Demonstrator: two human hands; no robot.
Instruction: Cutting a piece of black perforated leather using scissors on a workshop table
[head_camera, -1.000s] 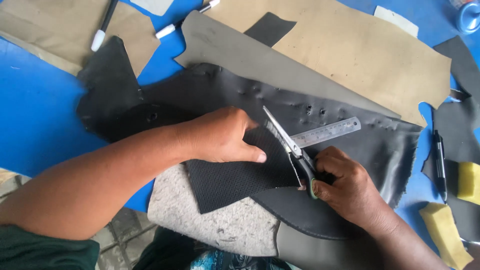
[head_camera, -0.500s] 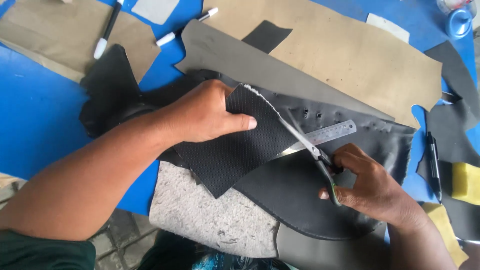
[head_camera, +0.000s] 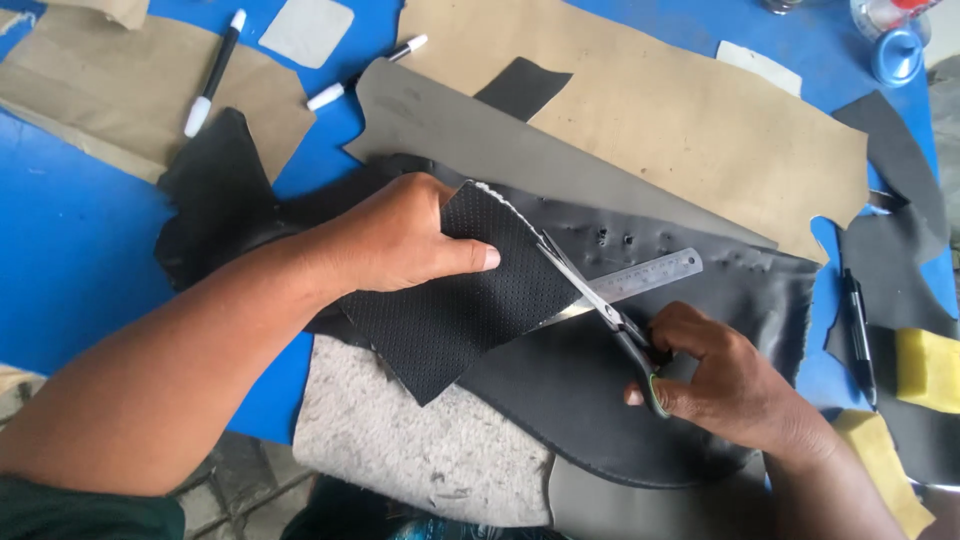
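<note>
A: Where is the perforated black piece (head_camera: 455, 305) lying?

B: It is lying near the blue table's (head_camera: 70, 250) front edge, over a larger black hide (head_camera: 600, 420). The left hand (head_camera: 395, 240) is pinching its upper corner and lifting it.

A: And the other hand?

B: The right hand (head_camera: 725, 385) is gripping scissors (head_camera: 600, 300), blades pointing up-left along the piece's right edge. A steel ruler (head_camera: 655, 275) is lying just behind them.

No packages, labels, signs or screens show here; only cut sheets, pens and tools lie on the table (head_camera: 70, 270).
</note>
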